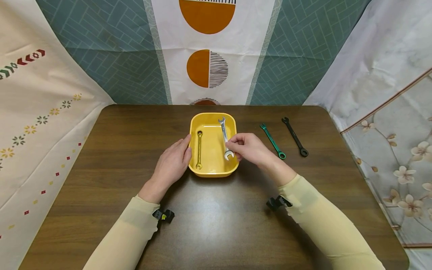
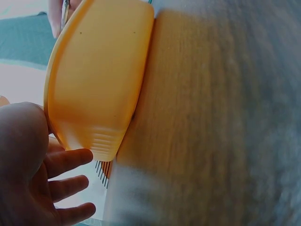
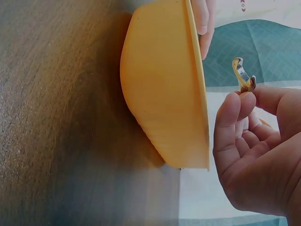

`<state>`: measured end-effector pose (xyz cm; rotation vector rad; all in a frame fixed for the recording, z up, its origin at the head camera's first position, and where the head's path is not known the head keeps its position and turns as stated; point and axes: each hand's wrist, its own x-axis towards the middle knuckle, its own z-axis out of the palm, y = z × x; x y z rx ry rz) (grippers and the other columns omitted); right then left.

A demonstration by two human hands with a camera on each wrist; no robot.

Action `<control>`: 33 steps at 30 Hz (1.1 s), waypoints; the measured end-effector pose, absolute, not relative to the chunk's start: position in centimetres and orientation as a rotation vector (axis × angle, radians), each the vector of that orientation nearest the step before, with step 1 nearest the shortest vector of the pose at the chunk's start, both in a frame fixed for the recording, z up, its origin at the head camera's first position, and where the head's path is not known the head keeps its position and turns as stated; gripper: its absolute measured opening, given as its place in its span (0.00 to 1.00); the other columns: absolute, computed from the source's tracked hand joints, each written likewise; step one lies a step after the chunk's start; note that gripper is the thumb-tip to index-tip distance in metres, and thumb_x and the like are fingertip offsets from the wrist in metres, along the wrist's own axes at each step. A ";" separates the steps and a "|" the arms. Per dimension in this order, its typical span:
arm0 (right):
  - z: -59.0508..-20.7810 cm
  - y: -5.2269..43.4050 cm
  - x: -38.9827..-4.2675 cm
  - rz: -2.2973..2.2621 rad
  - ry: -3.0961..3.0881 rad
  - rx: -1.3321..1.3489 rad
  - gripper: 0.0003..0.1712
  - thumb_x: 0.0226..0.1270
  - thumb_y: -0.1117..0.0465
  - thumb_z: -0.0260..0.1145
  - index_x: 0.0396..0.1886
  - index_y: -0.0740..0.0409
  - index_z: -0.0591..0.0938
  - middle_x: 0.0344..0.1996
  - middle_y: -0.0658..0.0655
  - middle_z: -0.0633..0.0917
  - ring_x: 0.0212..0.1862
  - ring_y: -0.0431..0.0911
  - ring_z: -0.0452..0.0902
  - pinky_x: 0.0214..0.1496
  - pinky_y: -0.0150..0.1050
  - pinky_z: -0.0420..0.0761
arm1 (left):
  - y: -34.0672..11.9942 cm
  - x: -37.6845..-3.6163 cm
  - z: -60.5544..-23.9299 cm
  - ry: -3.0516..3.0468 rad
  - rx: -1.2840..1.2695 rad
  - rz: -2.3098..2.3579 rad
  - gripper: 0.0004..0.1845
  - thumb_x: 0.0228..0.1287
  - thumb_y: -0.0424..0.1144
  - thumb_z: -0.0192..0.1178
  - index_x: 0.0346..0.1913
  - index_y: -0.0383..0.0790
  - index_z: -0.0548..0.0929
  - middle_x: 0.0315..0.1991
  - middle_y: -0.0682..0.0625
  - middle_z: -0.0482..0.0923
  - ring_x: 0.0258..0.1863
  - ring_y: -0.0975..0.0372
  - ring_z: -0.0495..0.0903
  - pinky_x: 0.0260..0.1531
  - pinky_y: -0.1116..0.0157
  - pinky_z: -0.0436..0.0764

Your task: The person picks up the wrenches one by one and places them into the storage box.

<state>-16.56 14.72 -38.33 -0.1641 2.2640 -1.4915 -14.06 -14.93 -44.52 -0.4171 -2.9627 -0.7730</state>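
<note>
A yellow tray (image 1: 212,171) stands on the table, with a gold wrench (image 1: 199,150) lying along its left side. My right hand (image 1: 246,147) pinches a silver open-ended wrench (image 1: 224,129) between thumb and fingers, over the tray's right side. In the right wrist view the wrench's open end (image 3: 242,75) sticks out above the fingertips, higher than the rim. Against the tray's left wall rests my left hand (image 1: 173,155), its fingers fairly straight. The left wrist view shows that hand's spread fingers (image 2: 70,188) beside the tray's outer wall (image 2: 96,70).
To the right of the tray lie a green wrench (image 1: 272,141) and, farther right, a black wrench (image 1: 295,137). The brown wooden table (image 1: 209,225) ends at the back against a patterned cloth (image 1: 125,52). More cloth hangs at both sides.
</note>
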 end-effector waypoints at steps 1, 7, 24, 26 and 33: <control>-38.4 14.6 -16.6 -1.491 2.264 -0.164 0.12 0.82 0.55 0.72 0.49 0.62 0.87 0.29 0.58 0.81 0.34 0.52 0.77 0.42 0.42 0.87 | -14.9 -14.0 -44.5 -2.963 -0.417 -0.774 0.33 0.90 0.47 0.47 0.88 0.40 0.62 0.81 0.38 0.70 0.81 0.44 0.68 0.79 0.42 0.68; -38.6 14.3 -16.6 -1.492 2.266 -0.177 0.12 0.82 0.56 0.72 0.48 0.62 0.88 0.28 0.57 0.81 0.32 0.50 0.77 0.39 0.37 0.85 | -15.0 -14.0 -44.5 -2.956 -0.424 -0.775 0.32 0.90 0.47 0.47 0.88 0.39 0.63 0.80 0.37 0.71 0.80 0.44 0.69 0.79 0.41 0.68; -38.5 13.3 -16.5 -1.481 2.273 -0.224 0.11 0.82 0.56 0.72 0.46 0.61 0.88 0.27 0.56 0.80 0.30 0.49 0.78 0.38 0.37 0.86 | -14.9 -14.0 -44.5 -2.961 -0.415 -0.772 0.33 0.89 0.46 0.50 0.88 0.40 0.62 0.81 0.39 0.70 0.81 0.45 0.68 0.79 0.42 0.67; -38.5 13.3 -16.5 -1.480 2.277 -0.230 0.11 0.82 0.56 0.72 0.46 0.61 0.88 0.27 0.56 0.80 0.30 0.49 0.78 0.37 0.38 0.86 | -14.9 -14.0 -44.5 -2.959 -0.417 -0.772 0.33 0.89 0.46 0.50 0.88 0.40 0.62 0.81 0.39 0.70 0.81 0.44 0.69 0.79 0.42 0.67; -38.5 12.7 -16.6 -1.471 2.283 -0.235 0.09 0.82 0.58 0.71 0.45 0.60 0.88 0.28 0.56 0.83 0.29 0.49 0.78 0.37 0.40 0.86 | -14.9 -14.1 -44.5 -2.953 -0.419 -0.761 0.32 0.89 0.46 0.49 0.88 0.39 0.63 0.80 0.38 0.71 0.80 0.44 0.69 0.79 0.42 0.68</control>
